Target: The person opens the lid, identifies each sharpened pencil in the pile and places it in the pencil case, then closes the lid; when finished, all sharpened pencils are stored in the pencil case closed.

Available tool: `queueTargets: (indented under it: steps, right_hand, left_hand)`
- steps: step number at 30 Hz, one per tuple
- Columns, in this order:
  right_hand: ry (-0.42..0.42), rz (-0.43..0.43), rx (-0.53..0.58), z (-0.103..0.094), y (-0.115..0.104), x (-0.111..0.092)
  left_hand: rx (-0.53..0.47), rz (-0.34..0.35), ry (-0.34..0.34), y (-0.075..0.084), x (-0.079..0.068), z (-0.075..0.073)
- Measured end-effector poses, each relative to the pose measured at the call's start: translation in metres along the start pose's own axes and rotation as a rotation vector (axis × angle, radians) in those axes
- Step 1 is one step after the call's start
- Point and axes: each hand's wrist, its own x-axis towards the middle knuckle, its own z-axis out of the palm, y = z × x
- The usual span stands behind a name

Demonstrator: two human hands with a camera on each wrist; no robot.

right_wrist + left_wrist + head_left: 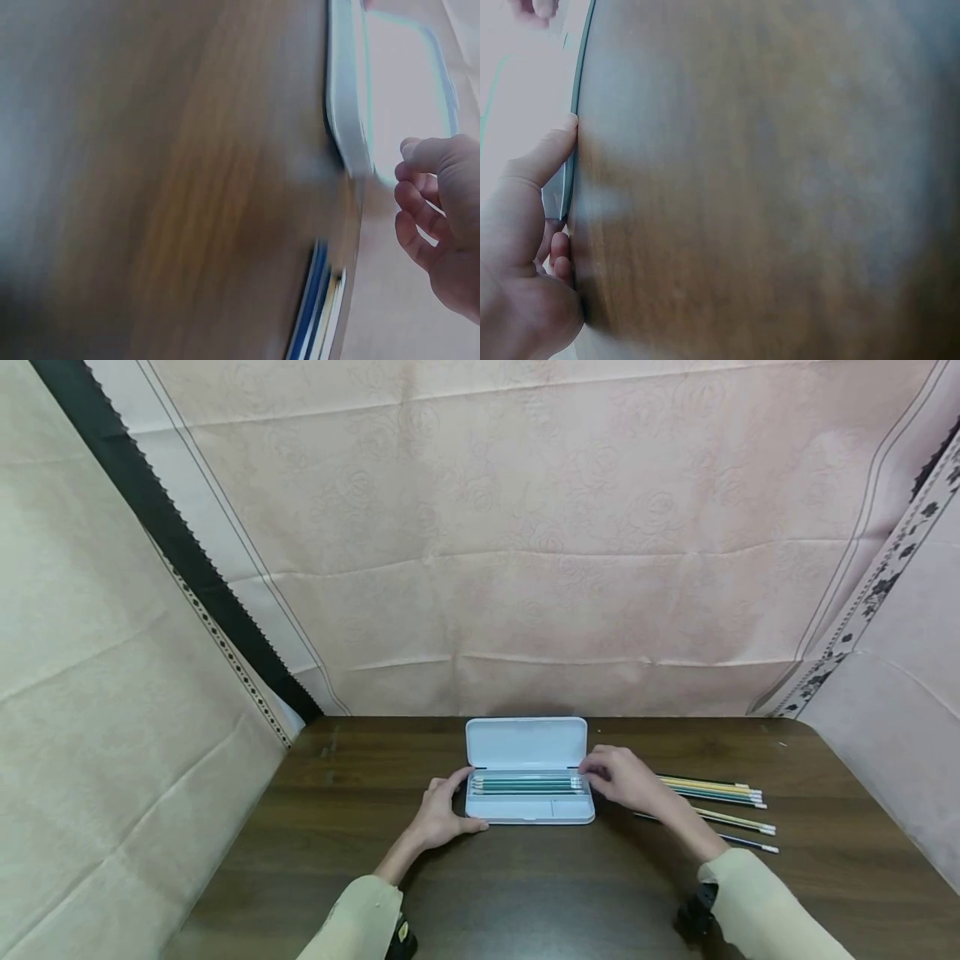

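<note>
A light blue pencil case (510, 811) lies on the table with its lid (527, 742) raised at the back. Several green pencils (525, 784) lie lengthwise in its tray. My left hand (438, 814) grips the case's left end, thumb at the front edge and a finger near the back corner; in the left wrist view the thumb (551, 154) presses the case's edge. My right hand (622, 774) hovers at the case's right end, by the pencil ends. In the right wrist view its fingers (412, 199) are loosely bent, and no pencil shows between them.
Right of the case lie several loose pencils (731, 793), with yellow-green pencils (738, 821) and a dark pencil (753, 843) nearer the front. The brown wooden table (525, 893) meets a pale cloth backdrop (540, 568) at its far edge. Cloth also hangs at both sides.
</note>
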Motion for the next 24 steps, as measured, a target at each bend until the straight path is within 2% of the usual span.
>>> queueTargets:
  steps: [5, 9, 14, 24]
  right_hand:
    - [0.079, -0.006, -0.004, -0.024, 0.019, -0.029]
    - [0.159, -0.060, -0.011, -0.041, 0.031, -0.051]
    - [0.230, -0.124, -0.051, -0.052, 0.045, -0.072]
    - [0.210, -0.028, -0.112, -0.070, 0.061, -0.104]
  left_hand:
    - [-0.001, 0.004, 0.001, 0.000, 0.000, 0.000]
    - [0.004, 0.007, 0.003, 0.000, 0.000, 0.001]
    - [0.006, -0.001, 0.001, 0.000, 0.000, 0.000]
    - [0.009, 0.005, 0.003, -0.001, 0.001, 0.001]
